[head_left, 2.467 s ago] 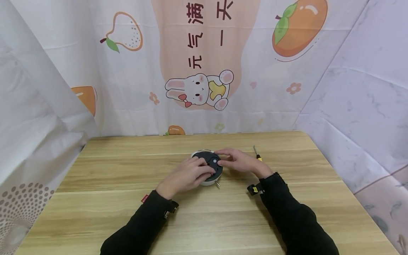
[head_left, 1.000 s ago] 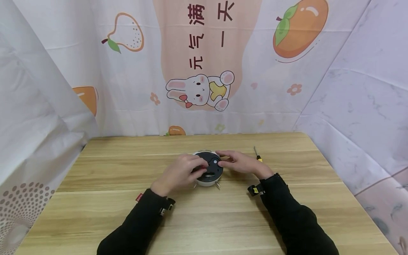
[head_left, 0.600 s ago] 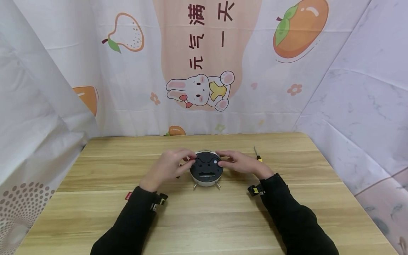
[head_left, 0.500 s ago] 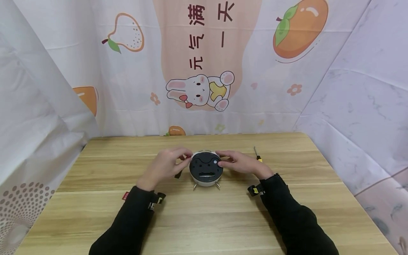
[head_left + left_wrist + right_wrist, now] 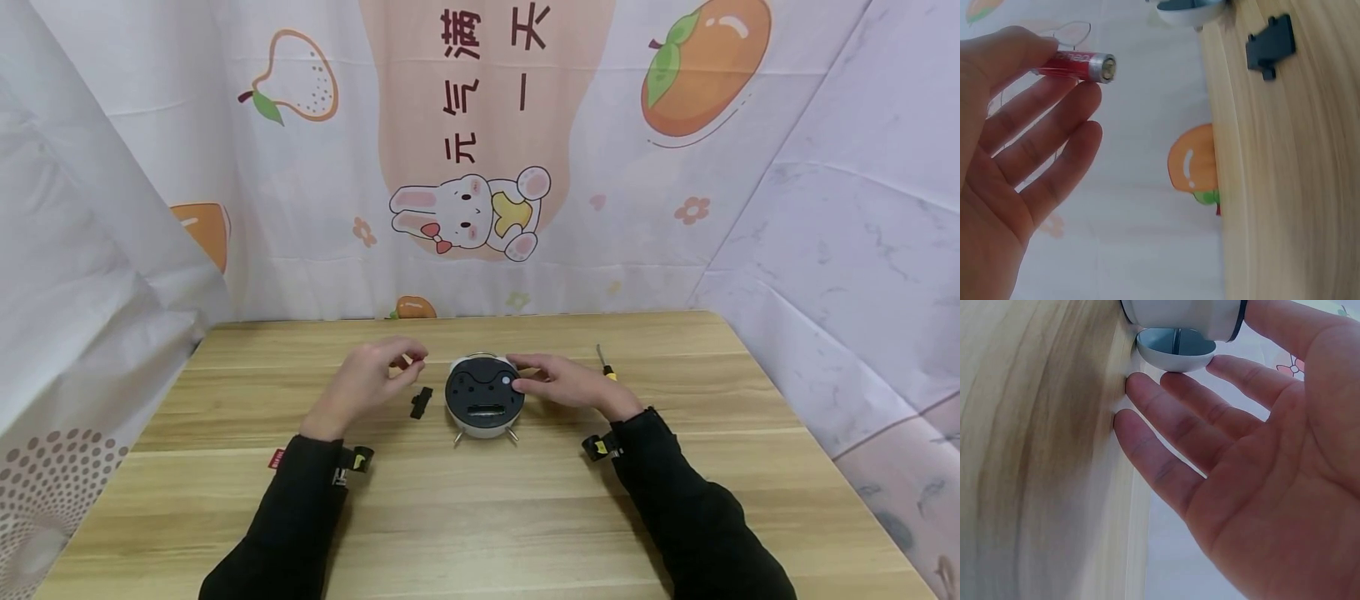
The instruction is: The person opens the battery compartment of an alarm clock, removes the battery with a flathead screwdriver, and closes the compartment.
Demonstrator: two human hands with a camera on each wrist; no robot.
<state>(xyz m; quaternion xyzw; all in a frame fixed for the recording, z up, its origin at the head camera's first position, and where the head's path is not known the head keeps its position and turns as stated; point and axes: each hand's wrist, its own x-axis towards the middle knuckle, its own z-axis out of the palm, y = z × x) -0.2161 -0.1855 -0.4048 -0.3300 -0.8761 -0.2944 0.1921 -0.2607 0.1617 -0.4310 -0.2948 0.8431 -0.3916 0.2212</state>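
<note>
A round alarm clock (image 5: 480,410) lies in mid-table with its black back up and small metal legs towards me; a long slot shows in the back. My left hand (image 5: 365,382) is raised left of the clock. In the left wrist view it pinches a red and silver battery (image 5: 1085,66) by thumb and fingers. Below that hand, a black battery cover (image 5: 422,402) lies on the wood. My right hand (image 5: 564,384) rests against the clock's right side, thumb on the back edge; the right wrist view shows its fingers extended near a white bell (image 5: 1175,361).
A screwdriver (image 5: 608,368) with a yellow and black handle lies behind the right wrist, partly hidden. The wooden table (image 5: 480,517) ends at a printed curtain (image 5: 300,200) at the back, with cloth on both sides.
My left hand has lifted away from the clock's back and moved left with the battery, baring the slot and the cover. My right hand has stayed at the clock.
</note>
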